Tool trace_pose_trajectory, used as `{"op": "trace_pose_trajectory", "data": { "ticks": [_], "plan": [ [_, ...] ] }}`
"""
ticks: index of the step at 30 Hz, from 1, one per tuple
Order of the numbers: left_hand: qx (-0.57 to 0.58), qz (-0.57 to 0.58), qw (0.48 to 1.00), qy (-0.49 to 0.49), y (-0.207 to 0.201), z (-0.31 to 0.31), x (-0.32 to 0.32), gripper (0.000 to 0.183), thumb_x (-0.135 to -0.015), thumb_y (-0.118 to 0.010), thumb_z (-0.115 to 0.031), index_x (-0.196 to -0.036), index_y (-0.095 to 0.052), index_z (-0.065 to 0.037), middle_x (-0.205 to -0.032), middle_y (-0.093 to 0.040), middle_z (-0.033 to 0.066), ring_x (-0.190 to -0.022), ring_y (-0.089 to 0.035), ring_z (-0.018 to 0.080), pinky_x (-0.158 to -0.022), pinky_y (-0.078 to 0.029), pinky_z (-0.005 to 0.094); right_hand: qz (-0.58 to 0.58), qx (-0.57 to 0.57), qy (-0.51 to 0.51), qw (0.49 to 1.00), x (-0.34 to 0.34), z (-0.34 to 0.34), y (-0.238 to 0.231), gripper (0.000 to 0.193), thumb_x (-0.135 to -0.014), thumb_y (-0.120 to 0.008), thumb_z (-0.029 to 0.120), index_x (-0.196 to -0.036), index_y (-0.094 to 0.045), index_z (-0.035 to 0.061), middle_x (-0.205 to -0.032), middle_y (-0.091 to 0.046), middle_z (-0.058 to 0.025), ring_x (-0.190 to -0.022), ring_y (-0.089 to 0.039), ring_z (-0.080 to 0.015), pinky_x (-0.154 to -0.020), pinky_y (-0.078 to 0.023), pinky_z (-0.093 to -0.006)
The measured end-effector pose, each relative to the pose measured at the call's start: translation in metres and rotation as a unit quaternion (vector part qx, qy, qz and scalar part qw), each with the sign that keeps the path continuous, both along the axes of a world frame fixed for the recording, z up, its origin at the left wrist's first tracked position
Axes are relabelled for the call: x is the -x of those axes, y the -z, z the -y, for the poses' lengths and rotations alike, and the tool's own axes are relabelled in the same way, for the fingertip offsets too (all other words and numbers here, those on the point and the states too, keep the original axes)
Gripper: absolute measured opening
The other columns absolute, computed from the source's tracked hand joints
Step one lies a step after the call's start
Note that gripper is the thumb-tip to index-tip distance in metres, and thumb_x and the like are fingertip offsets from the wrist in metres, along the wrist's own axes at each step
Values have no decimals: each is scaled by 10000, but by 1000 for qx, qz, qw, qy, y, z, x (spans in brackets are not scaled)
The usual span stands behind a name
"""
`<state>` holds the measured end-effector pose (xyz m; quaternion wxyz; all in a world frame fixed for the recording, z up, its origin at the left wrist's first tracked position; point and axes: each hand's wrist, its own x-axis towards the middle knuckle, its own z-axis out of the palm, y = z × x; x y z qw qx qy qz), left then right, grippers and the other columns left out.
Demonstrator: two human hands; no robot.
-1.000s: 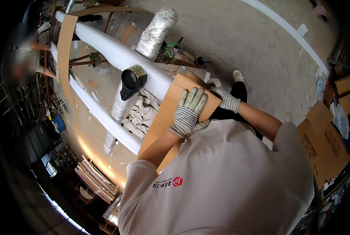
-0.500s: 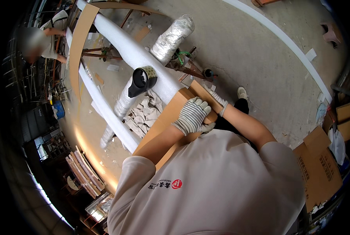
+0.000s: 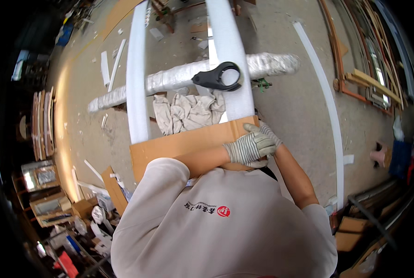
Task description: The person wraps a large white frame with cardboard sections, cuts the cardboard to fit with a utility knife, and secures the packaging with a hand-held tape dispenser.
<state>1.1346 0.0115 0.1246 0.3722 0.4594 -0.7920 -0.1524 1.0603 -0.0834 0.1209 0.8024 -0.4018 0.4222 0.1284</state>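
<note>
A brown cardboard sheet (image 3: 188,141) wraps across the near ends of two beams in white foam: the left beam (image 3: 138,69) and the right beam (image 3: 234,102). My left hand (image 3: 248,148), in a striped knit glove, grips the cardboard at its right end, fingers bent over the edge. Right beside it, my gloved right hand (image 3: 270,133) lies against the outer side of that corner with its fingers stretched out, partly covered by the left one. On the right beam rests a black tape dispenser (image 3: 216,78).
A support wrapped in clear film (image 3: 170,79) runs crosswise under the beams. Crumpled grey cloth (image 3: 188,111) lies between them. A long white strip (image 3: 325,97) is on the floor at right, near stacked frames (image 3: 378,60). Boxes and scraps (image 3: 88,206) crowd the left.
The view has turned, so the beams now point straight ahead and the other person is out of sight. The raised cardboard flap is folded down, and my right hand has come in against my left.
</note>
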Motion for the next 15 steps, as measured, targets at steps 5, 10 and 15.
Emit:
{"op": "trace_pose_trajectory", "data": {
  "ticks": [5, 10, 15],
  "plan": [
    [24, 34, 955, -294, -14, -95, -80, 555, -683, -684, -283, -1127, -490, -11, -1112, -518, 197, -984, -530, 366, -867, -428, 447, 122, 137, 13, 983, 12, -10, 25, 522, -845, -599, 440, -1116, -558, -4, -990, -620, -86, -869, -599, -164, -767, -490, -278],
    [-265, 64, 474, -837, 13, -346, -208, 813, -751, -646, -466, -1335, -360, 22, -1320, -407, 258, -1187, -393, 439, -983, -365, 449, 108, 133, -15, 985, 13, -12, 29, 507, -857, -581, 432, -1131, -545, 7, -1017, -609, -75, -900, -593, -163, -764, -503, -310],
    [-354, -736, 290, -499, 29, -423, -205, 811, -720, -692, -533, -1319, -436, -49, -1212, -577, 122, -1020, -579, 291, -887, -454, 435, 100, 147, -28, 984, 9, -14, 23, 538, -851, -583, 470, -1119, -558, 5, -1029, -614, -85, -920, -597, -169, -769, -506, -309]
  ]
}}
